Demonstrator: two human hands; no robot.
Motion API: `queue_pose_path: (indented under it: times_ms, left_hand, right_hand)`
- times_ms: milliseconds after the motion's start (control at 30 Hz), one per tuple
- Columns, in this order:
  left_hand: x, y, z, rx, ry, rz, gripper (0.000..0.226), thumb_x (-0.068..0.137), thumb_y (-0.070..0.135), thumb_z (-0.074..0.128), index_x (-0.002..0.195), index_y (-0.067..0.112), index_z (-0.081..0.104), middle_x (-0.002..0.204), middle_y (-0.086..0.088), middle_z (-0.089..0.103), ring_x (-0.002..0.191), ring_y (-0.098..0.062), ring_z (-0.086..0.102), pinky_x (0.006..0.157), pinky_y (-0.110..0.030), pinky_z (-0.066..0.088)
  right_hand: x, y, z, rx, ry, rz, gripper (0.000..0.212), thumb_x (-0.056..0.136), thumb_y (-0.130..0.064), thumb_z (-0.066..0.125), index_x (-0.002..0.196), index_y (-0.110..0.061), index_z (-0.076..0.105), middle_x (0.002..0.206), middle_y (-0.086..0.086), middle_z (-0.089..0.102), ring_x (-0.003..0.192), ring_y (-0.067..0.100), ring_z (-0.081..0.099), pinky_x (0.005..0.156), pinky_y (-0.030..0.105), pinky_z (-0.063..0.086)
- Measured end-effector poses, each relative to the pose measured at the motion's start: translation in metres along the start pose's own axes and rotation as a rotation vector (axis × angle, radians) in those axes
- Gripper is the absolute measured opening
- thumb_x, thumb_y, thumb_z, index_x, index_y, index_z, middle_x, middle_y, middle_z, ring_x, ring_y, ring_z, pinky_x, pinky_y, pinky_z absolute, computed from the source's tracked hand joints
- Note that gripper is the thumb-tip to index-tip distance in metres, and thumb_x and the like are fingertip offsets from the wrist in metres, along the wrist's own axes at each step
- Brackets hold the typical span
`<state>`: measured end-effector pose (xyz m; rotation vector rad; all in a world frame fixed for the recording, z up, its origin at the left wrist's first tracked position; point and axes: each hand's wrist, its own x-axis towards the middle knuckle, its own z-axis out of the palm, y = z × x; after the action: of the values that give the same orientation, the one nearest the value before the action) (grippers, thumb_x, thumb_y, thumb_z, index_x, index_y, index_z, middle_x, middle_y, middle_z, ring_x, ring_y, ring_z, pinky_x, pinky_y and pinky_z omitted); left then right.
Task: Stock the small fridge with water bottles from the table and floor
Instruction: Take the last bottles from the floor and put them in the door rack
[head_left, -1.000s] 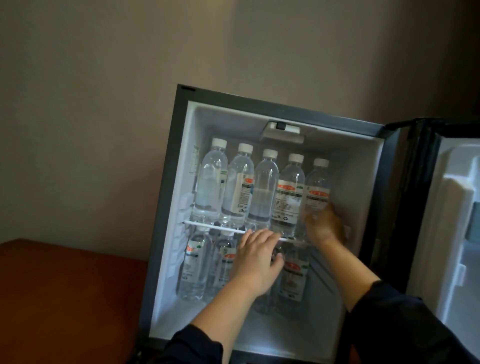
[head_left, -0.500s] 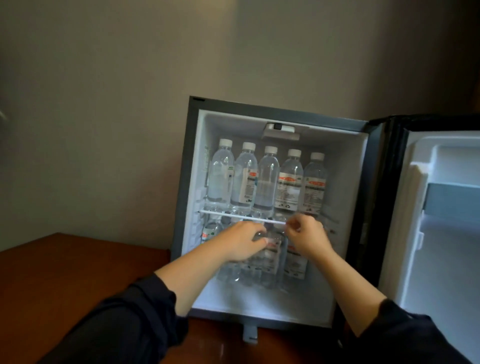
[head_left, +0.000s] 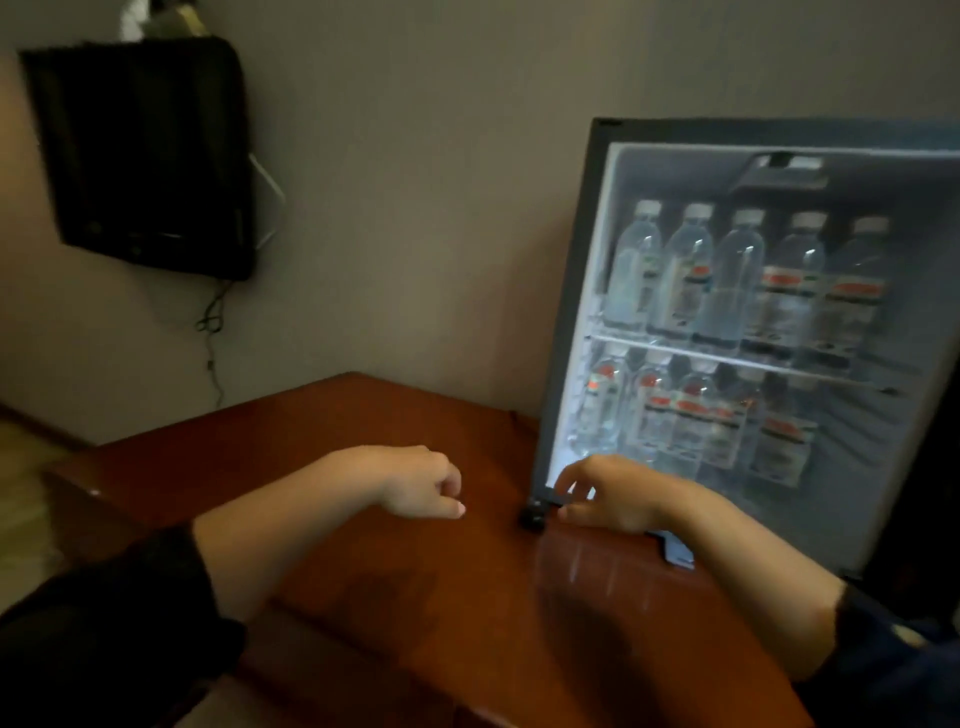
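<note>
Both grips are empty, fingers loosely curled: left hand (head_left: 422, 484) and right hand (head_left: 609, 493) hover over the counter (head_left: 363, 571), the right just before the open fridge (head_left: 571, 312). Bottles (head_left: 737, 286) line both its levels. Likely between loads; next, reach for another bottle.

The person wears a dark top: left sleeve (head_left: 104, 623) at 8 o'clock looks black, right sleeve (head_left: 898, 670) at 4 o'clock dark navy, both ending mid-forearm, leaving left hand (head_left: 421, 483) and right hand (head_left: 610, 493) bare.
</note>
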<state>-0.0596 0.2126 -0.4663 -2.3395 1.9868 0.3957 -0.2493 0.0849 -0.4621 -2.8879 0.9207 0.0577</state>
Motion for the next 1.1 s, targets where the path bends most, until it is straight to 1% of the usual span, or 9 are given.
queue_pose_path:
  times_ms: [67, 200, 333, 400, 533, 700, 833, 1000, 1100]
  left_hand:
    - [-0.027, -0.024, 0.014, 0.026, -0.034, -0.079, 0.048, 0.095, 0.043, 0.041, 0.137, 0.02, 0.04, 0.133, -0.004, 0.05, 0.118, -0.021, 0.051, 0.097, -0.034, 0.043]
    - [-0.082, -0.063, 0.044, 0.071, -0.048, -0.202, 0.049, 0.094, 0.047, 0.041, 0.138, 0.024, 0.037, 0.137, 0.0, 0.047, 0.12, -0.021, 0.05, 0.097, -0.034, 0.043]
    - [-0.128, -0.102, 0.074, 0.034, -0.086, -0.302, 0.047, 0.093, 0.05, 0.041, 0.134, 0.026, 0.04, 0.131, 0.001, 0.052, 0.113, -0.021, 0.053, 0.095, -0.038, 0.046]
    - [-0.147, -0.121, 0.091, -0.002, -0.093, -0.35, 0.045, 0.093, 0.047, 0.043, 0.132, 0.025, 0.043, 0.129, 0.0, 0.054, 0.113, -0.021, 0.053, 0.095, -0.037, 0.046]
    - [-0.177, -0.16, 0.126, -0.087, -0.12, -0.438, 0.046, 0.094, 0.044, 0.044, 0.133, 0.022, 0.044, 0.13, -0.002, 0.055, 0.115, -0.023, 0.053, 0.091, -0.029, 0.043]
    - [-0.203, -0.22, 0.176, -0.25, -0.128, -0.572, 0.043, 0.094, 0.039, 0.046, 0.131, 0.015, 0.049, 0.129, -0.006, 0.057, 0.115, -0.025, 0.054, 0.093, -0.028, 0.042]
    - [-0.221, -0.264, 0.223, -0.429, -0.173, -0.675, 0.042, 0.095, 0.036, 0.045, 0.13, 0.011, 0.051, 0.131, -0.009, 0.054, 0.119, -0.023, 0.051, 0.097, -0.028, 0.039]
    - [-0.236, -0.31, 0.298, -0.651, -0.214, -0.802, 0.044, 0.096, 0.038, 0.042, 0.131, 0.011, 0.05, 0.13, -0.009, 0.054, 0.116, -0.023, 0.053, 0.092, -0.028, 0.039]
    - [-0.241, -0.33, 0.354, -0.771, -0.193, -0.898, 0.041, 0.096, 0.036, 0.045, 0.126, 0.011, 0.054, 0.128, -0.012, 0.055, 0.115, -0.025, 0.054, 0.095, -0.031, 0.04]
  right_hand:
    - [0.008, -0.025, 0.014, 0.039, -0.03, -0.101, 0.03, 0.09, -0.032, 0.06, 0.115, -0.016, 0.061, 0.107, 0.004, 0.066, 0.098, 0.018, 0.061, 0.082, 0.025, 0.044]
    - [0.025, -0.078, 0.036, 0.246, -0.16, -0.235, 0.029, 0.09, -0.028, 0.061, 0.116, -0.016, 0.057, 0.083, -0.001, 0.065, 0.079, 0.011, 0.061, 0.083, 0.028, 0.048]
    - [0.048, -0.137, 0.064, 0.271, -0.292, -0.346, 0.03, 0.093, -0.028, 0.055, 0.122, -0.018, 0.053, 0.096, 0.001, 0.065, 0.09, 0.014, 0.063, 0.09, 0.034, 0.049]
    - [0.057, -0.169, 0.079, 0.247, -0.329, -0.397, 0.032, 0.094, -0.029, 0.053, 0.125, -0.02, 0.052, 0.1, 0.001, 0.066, 0.092, 0.012, 0.063, 0.089, 0.031, 0.049]
    - [0.071, -0.232, 0.112, 0.221, -0.386, -0.506, 0.03, 0.095, -0.034, 0.052, 0.124, -0.026, 0.053, 0.095, -0.008, 0.067, 0.09, 0.004, 0.06, 0.08, 0.024, 0.046]
    - [0.094, -0.294, 0.168, 0.199, -0.519, -0.59, 0.031, 0.094, -0.032, 0.054, 0.124, -0.022, 0.054, 0.108, -0.005, 0.063, 0.102, 0.013, 0.06, 0.088, 0.029, 0.049]
    - [0.115, -0.33, 0.224, 0.198, -0.614, -0.593, 0.037, 0.094, -0.033, 0.055, 0.128, -0.02, 0.053, 0.119, -0.001, 0.061, 0.11, 0.014, 0.057, 0.096, 0.031, 0.047]
    - [0.142, -0.359, 0.305, 0.253, -0.71, -0.539, 0.035, 0.093, -0.031, 0.056, 0.124, -0.014, 0.056, 0.114, 0.003, 0.062, 0.104, 0.016, 0.059, 0.089, 0.029, 0.048]
    - [0.152, -0.372, 0.352, 0.318, -0.771, -0.478, 0.032, 0.092, -0.029, 0.058, 0.119, -0.012, 0.059, 0.113, 0.007, 0.063, 0.103, 0.02, 0.06, 0.089, 0.032, 0.049]
